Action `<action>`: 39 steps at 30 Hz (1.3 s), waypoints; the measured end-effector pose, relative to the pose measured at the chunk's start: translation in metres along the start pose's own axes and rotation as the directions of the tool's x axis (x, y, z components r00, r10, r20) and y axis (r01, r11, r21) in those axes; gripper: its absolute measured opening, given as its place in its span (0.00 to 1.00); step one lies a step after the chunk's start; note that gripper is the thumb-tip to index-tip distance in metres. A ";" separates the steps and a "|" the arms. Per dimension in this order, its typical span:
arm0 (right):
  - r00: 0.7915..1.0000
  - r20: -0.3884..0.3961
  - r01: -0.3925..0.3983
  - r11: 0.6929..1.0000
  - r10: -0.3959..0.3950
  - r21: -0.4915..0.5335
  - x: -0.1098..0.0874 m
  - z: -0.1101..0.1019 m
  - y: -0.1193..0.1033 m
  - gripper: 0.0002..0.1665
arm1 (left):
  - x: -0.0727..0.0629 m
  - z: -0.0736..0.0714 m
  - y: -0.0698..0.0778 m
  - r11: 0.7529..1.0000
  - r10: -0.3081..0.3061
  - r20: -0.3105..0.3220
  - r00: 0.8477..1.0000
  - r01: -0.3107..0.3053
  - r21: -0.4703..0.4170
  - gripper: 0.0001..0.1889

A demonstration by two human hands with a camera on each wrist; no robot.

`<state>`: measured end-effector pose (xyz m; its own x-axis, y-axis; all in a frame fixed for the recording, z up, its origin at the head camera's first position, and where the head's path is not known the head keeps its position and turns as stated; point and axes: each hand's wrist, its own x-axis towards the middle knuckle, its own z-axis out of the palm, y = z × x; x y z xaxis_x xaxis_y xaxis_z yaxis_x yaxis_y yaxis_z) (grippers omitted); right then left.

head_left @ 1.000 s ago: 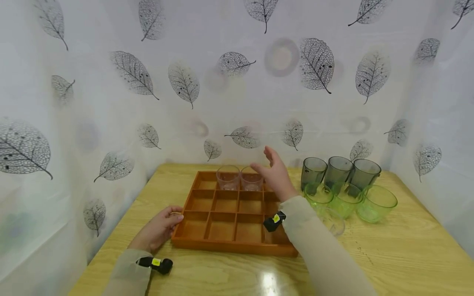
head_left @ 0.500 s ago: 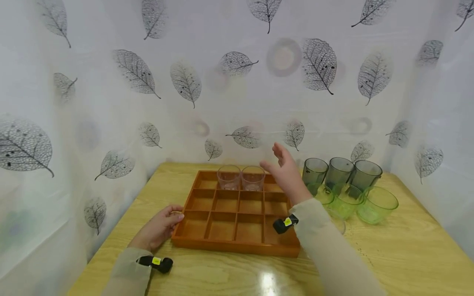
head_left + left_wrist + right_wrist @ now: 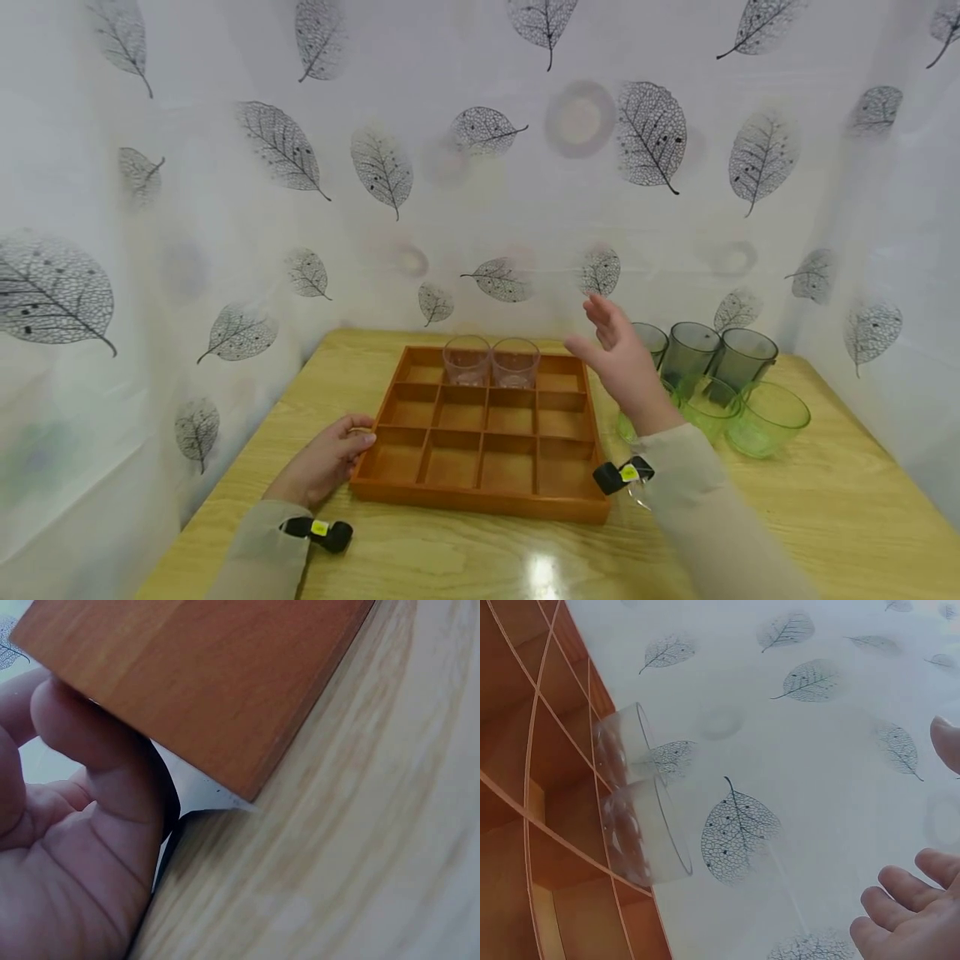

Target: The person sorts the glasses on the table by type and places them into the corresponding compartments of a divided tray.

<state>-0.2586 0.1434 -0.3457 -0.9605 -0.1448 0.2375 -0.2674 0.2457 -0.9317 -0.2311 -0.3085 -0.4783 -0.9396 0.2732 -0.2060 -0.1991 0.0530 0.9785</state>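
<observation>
A wooden compartment tray (image 3: pixel 480 503) lies on the table. Two clear glasses (image 3: pixel 467 363) stand side by side in its back row, in the two middle compartments. At the tray's left side my left hand (image 3: pixel 318 462) touches the outer wall; the left wrist view shows the thumb (image 3: pixel 94 731) up against the wall near the front corner. My right hand (image 3: pixel 626 367) is in the air just right of the tray, fingers spread and nothing in it. It partly covers the green glass cups (image 3: pixel 765 421) and grey tumblers (image 3: pixel 690 354) behind it.
The grey tumblers stand in a row at the back right, with the green cups in front of them. Part of a clear glass (image 3: pixel 639 497) shows beside my right wrist. A leaf-patterned curtain (image 3: pixel 480 200) closes off the table's (image 3: pixel 420 550) back and sides.
My right hand has moved right, away from the two clear glasses and toward the cups and tumblers. The glasses stay in place, and my left hand remains at the tray's side.
</observation>
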 end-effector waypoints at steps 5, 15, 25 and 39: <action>1.000 0.002 0.016 1.000 -0.016 -0.014 -0.012 -0.013 -0.001 0.54 | 0.000 0.000 0.000 1.000 -0.001 -0.005 1.000 0.001 0.005 0.16; 1.000 -0.003 -0.005 0.997 0.005 -0.071 -0.036 -0.030 0.002 0.53 | 0.000 0.002 0.002 1.000 0.011 0.022 1.000 -0.011 0.012 0.19; 1.000 -0.027 -0.004 0.991 0.001 -0.135 -0.061 -0.052 0.011 0.51 | 0.001 0.001 0.000 1.000 0.003 0.020 1.000 -0.003 0.007 0.17; 0.998 -0.045 0.041 0.979 -0.051 -0.200 -0.095 -0.077 0.037 0.50 | 0.000 0.001 0.002 1.000 -0.014 -0.006 1.000 0.014 0.020 0.19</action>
<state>-0.1829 0.2399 -0.3815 -0.9481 -0.1141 0.2969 -0.3167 0.4267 -0.8472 -0.2310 -0.3072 -0.4765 -0.9385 0.2664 -0.2194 -0.2066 0.0756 0.9755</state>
